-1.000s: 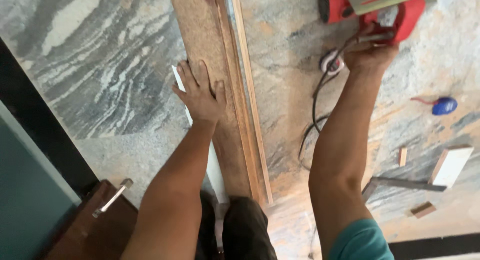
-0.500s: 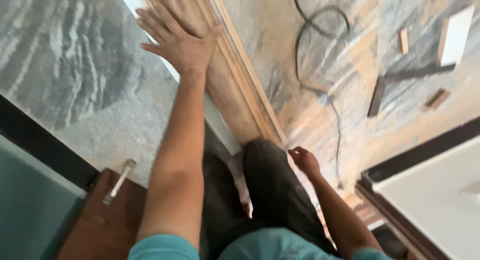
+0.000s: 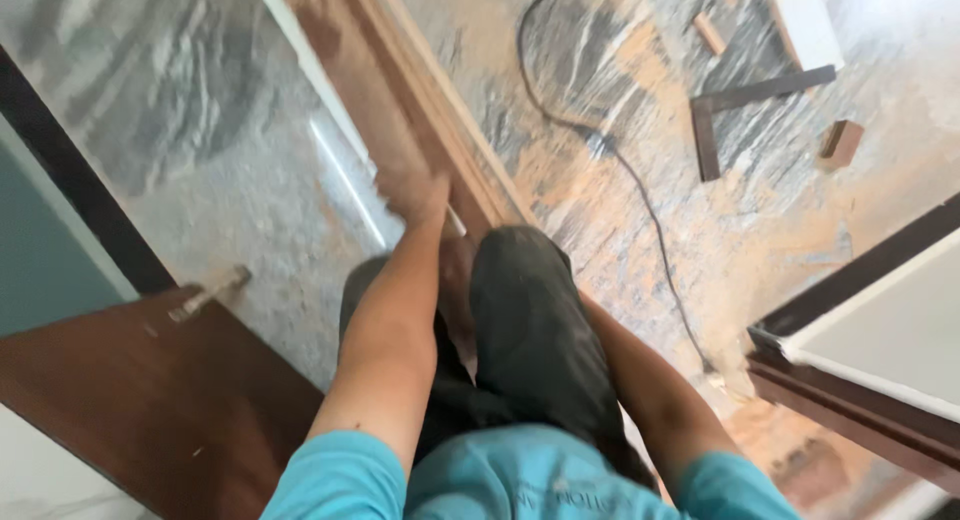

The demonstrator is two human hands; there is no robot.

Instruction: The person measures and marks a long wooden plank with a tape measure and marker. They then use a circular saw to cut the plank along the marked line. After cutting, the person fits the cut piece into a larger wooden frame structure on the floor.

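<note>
My left hand (image 3: 412,196) is blurred by motion. It lies on the near end of a long brown wooden board (image 3: 395,85) that runs away across the stone floor, and seems to hold nothing. A thin white strip (image 3: 338,160) lies along the board's left side. My right arm (image 3: 660,400) reaches down beside my dark-trousered knee (image 3: 530,310); its hand is hidden behind the leg.
A black power cord (image 3: 600,145) snakes over the floor right of the board. Further right lie a metal square (image 3: 745,100), small wood blocks (image 3: 840,140) and a white block (image 3: 805,20). A brown door (image 3: 150,390) with a handle (image 3: 208,293) stands at left, a white-panelled frame (image 3: 880,330) at right.
My right hand left the red power tool and drew back to my knee, then went out of sight. My left hand slid toward me along the board. The view swung away from the tool.
</note>
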